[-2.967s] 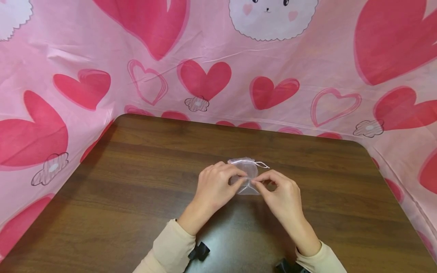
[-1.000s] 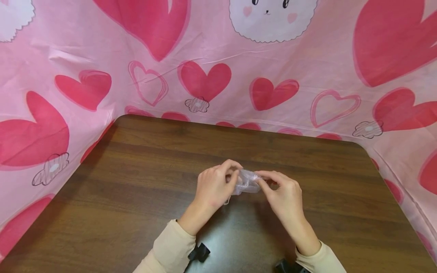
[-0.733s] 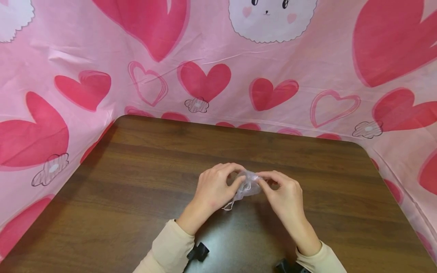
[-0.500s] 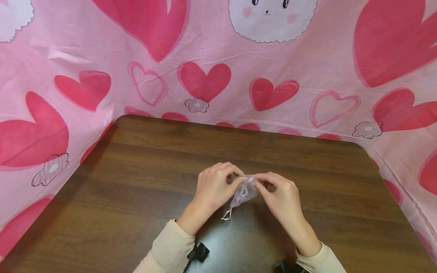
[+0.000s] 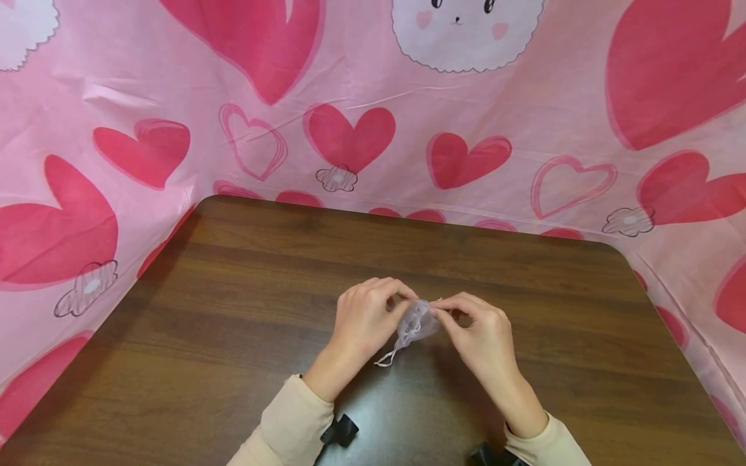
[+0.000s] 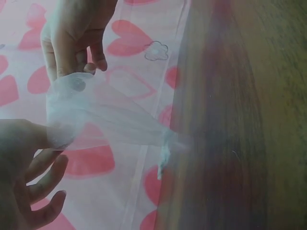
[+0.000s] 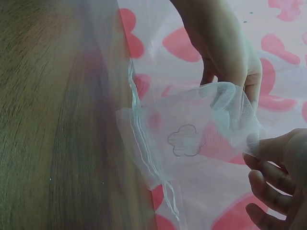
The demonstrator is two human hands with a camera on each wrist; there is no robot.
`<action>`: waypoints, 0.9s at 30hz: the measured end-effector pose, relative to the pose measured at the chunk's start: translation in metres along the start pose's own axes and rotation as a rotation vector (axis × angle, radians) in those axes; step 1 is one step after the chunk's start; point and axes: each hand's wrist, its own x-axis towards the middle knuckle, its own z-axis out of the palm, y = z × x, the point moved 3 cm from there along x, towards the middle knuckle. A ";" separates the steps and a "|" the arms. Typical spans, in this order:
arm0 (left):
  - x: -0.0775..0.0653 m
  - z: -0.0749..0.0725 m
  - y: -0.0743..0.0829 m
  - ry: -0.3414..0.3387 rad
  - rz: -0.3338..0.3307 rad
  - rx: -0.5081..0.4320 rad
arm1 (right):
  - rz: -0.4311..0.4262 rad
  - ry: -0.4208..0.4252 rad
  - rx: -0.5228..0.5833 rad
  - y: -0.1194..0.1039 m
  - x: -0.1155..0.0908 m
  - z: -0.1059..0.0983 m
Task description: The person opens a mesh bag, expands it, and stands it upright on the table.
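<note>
Table (image 5: 233,310): dark brown, wood-grained, round-cornered at the far side; bordered by a pink, heart-printed backdrop (image 5: 408,123). Sheer drawstring bag (image 5: 418,327): held above the tabletop, its end opposite the drawstring (image 5: 386,359) pinched between thumb and fingers by left hand (image 5: 361,320) and right hand (image 5: 484,330) alike.

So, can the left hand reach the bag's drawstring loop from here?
Likely yes: the drawstring loop hangs free near the left hand, but that hand pinches the bag and may need freeing first.
</note>
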 end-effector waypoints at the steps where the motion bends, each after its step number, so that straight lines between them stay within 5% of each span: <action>1: 0.000 0.000 0.000 -0.010 0.009 -0.011 | 0.003 0.002 -0.004 0.000 0.000 0.000; 7: 0.000 0.002 0.001 -0.068 0.098 -0.086 | 0.009 0.022 -0.002 0.002 -0.001 -0.001; 12: 0.000 0.002 0.004 -0.035 0.145 -0.092 | -0.004 0.003 0.016 0.000 -0.001 0.001; 27: 0.000 -0.001 0.004 0.054 0.097 -0.010 | 0.024 -0.077 -0.044 -0.002 -0.001 0.003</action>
